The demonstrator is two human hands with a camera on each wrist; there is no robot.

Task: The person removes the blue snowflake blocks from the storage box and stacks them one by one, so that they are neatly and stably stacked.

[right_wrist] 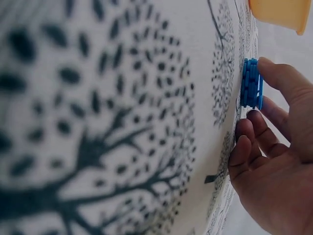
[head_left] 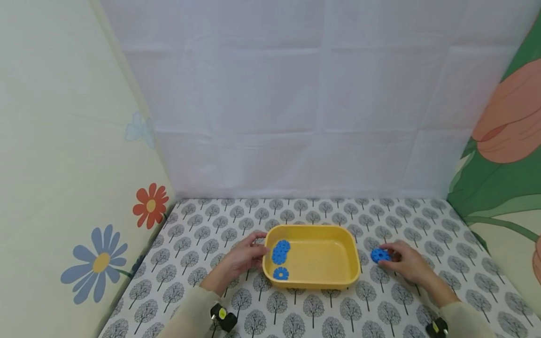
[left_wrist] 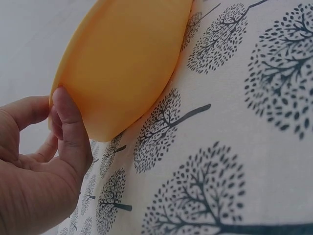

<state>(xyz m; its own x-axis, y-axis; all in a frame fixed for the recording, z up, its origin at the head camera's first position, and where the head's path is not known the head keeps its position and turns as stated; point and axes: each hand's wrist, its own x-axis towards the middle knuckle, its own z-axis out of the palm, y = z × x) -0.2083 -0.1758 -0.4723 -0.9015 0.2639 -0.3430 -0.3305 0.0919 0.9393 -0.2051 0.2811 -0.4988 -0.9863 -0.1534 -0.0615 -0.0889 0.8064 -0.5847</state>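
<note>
At lower right, a stack of blue discs (head_left: 380, 256) is pinched by the right hand (head_left: 405, 264), just left of its palm. At lower centre, the yellow tray (head_left: 323, 260) is gripped at its left rim by the left hand (head_left: 243, 255). Inside its left end, a single blue disc (head_left: 281, 273) is seen, backed by overlapping blue discs (head_left: 280, 254); beyond is hung a white backdrop (head_left: 270, 103).

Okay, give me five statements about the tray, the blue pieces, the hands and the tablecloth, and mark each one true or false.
1. The left hand holds the left end of the yellow tray. True.
2. The right hand is inside the yellow tray. False: it is outside, to the right, holding a stack of blue flower-shaped discs.
3. The loose blue discs in the yellow tray lie toward its left side. True.
4. The yellow tray is upside down. False: its open side faces up.
5. The tablecloth is plain. False: it is printed with trees.
</note>
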